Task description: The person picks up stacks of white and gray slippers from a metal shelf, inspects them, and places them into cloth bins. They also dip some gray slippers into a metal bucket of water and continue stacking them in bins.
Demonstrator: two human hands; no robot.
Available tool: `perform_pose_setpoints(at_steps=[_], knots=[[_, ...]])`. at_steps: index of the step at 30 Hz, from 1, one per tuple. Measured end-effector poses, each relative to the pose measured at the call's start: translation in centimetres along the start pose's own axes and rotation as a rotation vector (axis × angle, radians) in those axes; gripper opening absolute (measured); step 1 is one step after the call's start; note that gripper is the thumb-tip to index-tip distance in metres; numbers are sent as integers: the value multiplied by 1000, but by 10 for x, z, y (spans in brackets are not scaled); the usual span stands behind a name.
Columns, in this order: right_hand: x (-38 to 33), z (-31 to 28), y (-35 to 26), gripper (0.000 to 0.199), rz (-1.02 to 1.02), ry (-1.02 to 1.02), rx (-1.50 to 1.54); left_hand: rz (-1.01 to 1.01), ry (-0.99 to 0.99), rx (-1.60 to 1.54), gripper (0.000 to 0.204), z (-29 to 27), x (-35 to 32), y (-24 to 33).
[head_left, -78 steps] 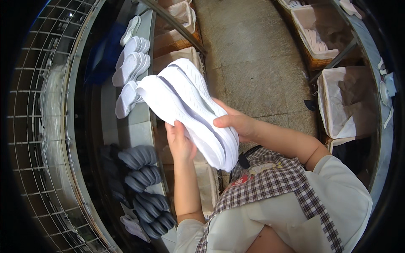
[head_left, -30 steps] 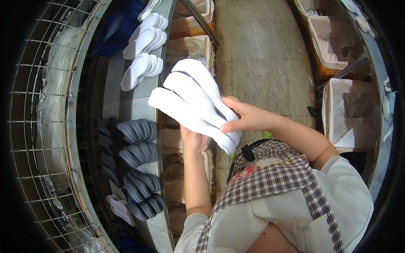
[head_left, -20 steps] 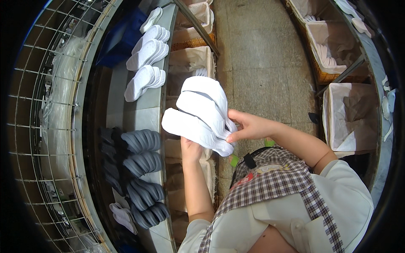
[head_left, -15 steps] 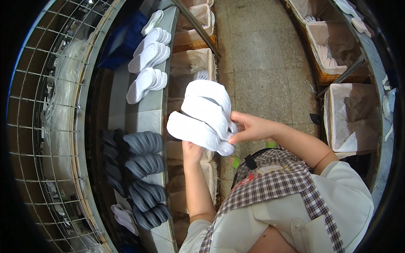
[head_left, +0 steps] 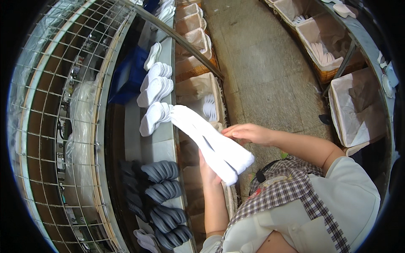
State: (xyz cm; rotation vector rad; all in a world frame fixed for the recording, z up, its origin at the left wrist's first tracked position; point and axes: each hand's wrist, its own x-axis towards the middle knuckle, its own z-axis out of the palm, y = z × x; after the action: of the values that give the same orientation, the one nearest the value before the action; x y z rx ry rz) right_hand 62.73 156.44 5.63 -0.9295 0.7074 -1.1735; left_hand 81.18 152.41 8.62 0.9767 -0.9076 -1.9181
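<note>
My left grip [head_left: 209, 172] is closed around the white shoe soles [head_left: 209, 141], held just right of the worktop [head_left: 162, 152] with its dark gray soles [head_left: 160, 171]. My right grip [head_left: 252, 134] is at their right edge; whether it grasps them, I cannot tell.

Overlapping white soles [head_left: 221, 148], slanted lengthwise

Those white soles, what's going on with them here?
A person's left hand holds a bunch of white soles; the right hand is at their edge, its contact unclear. On the bench to the left lie other white soles and dark gray soles. A cloth-lined basket holds similar pale pieces.
</note>
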Motion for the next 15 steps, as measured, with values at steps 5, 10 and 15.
perform_pose_setpoints(at_steps=[5, 10, 15], knots=[[-11, 19, 5, 44, -104, 10, 170, 233, 1, 56, 37, 2, 6, -7], [-13, 25, 8, 46, -125, 53, 190, 156, -37, 53, 38, 1, 14, -6], [-18, 25, -1, 57, -141, 97, 155, 87, -13, 23, 39, -14, 16, -17]])
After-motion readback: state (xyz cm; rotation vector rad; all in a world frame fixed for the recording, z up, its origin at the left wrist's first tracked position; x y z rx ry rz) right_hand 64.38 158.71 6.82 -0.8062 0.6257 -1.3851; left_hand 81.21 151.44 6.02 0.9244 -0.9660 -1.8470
